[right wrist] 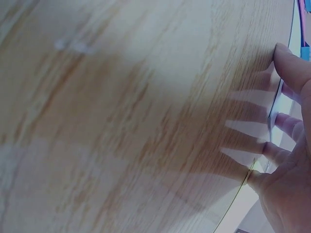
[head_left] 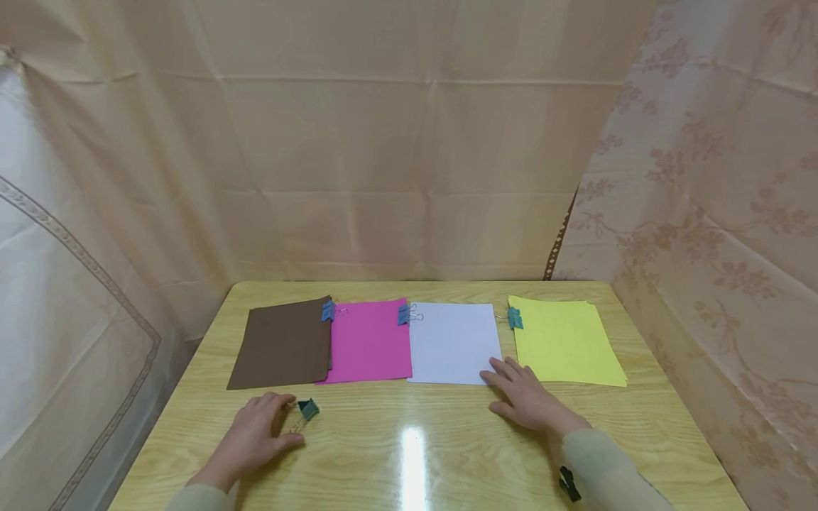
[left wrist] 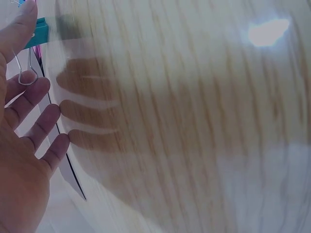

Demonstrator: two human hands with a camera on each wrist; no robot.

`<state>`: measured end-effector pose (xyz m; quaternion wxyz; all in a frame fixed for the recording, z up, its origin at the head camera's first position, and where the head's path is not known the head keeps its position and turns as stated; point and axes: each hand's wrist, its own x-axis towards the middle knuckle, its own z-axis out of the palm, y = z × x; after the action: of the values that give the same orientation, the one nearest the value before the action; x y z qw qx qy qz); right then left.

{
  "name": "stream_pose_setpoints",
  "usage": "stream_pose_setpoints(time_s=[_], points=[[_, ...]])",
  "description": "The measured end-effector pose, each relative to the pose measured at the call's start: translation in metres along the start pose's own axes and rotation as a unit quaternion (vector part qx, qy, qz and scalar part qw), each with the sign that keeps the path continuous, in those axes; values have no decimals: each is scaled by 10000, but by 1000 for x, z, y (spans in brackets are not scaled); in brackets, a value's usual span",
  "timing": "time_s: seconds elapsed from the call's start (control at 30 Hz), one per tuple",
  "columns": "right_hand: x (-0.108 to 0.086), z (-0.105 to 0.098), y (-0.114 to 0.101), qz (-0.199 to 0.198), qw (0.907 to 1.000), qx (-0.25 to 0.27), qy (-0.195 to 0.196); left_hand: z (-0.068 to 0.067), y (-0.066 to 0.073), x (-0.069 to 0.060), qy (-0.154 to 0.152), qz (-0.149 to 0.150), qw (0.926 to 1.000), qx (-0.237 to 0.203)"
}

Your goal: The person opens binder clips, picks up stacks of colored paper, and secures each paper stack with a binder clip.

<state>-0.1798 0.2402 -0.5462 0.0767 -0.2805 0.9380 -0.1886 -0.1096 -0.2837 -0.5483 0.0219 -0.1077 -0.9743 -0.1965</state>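
Note:
My left hand [head_left: 255, 433] is low on the table's left side, thumb and fingers spread around a teal binder clip [head_left: 309, 409]. The clip's wire handles point back between thumb and forefinger; in the left wrist view the clip [left wrist: 39, 34] is beside the thumb. Whether the fingers touch it is unclear. Fingers extended, my right hand [head_left: 527, 397] rests at the lower right corner of the white paper stack [head_left: 454, 341]. Left of that lie a magenta stack [head_left: 371, 344] and a brown stack [head_left: 281, 344]; a yellow stack [head_left: 565, 341] lies to the right.
Blue binder clips grip the brown stack's right edge [head_left: 328, 310] and the magenta stack's right edge [head_left: 404, 314]. A teal clip [head_left: 515, 318] grips the yellow stack's left edge. A small black object [head_left: 568, 484] is beside the right sleeve. Curtains [head_left: 396, 142] surround the wooden table [head_left: 358, 468].

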Motion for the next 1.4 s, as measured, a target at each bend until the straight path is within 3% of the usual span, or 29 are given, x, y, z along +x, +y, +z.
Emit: stream_pose_setpoints(time_s=[0.33,0.77,1.1,1.4], points=[[-1,-1,0,-10,10000,48,1,-1,2,-1,-86,-74,9999,13],[-1,-2,-1,-30,10000,26,14,-1,3,0,-116,-350,9989,-303],[-2,-4,-2,-11,10000,73,16,0,5,-2,324,74,9994,-129],[-2,-2,0,-14,10000,78,17,1,7,-2,561,242,9981,-93]])
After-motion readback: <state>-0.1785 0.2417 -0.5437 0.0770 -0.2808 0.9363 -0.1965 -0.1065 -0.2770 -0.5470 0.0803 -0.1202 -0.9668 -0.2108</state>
